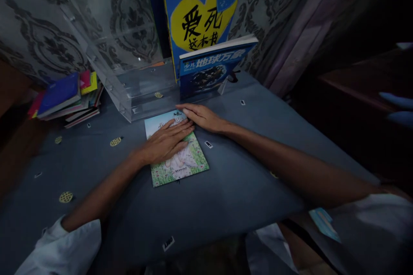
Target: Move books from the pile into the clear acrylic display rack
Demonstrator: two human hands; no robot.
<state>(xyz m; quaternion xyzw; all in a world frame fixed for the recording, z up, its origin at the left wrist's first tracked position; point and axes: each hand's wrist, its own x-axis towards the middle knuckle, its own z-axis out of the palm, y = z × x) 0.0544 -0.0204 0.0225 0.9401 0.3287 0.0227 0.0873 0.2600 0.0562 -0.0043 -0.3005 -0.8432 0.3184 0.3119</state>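
A thin picture book (pixel 196 161) with a green and light blue cover lies flat on the grey-blue tablecloth. My left hand (pixel 167 141) rests palm down across its cover, fingers stretched out. At the book's upper right corner, my right hand (pixel 204 118) lies with its fingers extended toward the left, touching the book's edge. Neither hand grips anything. Just beyond the hands stands a clear acrylic book rack (pixel 125 105). In its right part a blue book (pixel 209 72) with a globe leans upright, with a larger blue and yellow book (pixel 203 12) behind it.
A stack of small books (pixel 67 96) sits left of the rack, a blue one on top. The tablecloth (pixel 238 189) has pineapple prints. Patterned curtain (pixel 135 12) hangs behind the table. The table's right edge runs diagonally beside my right forearm.
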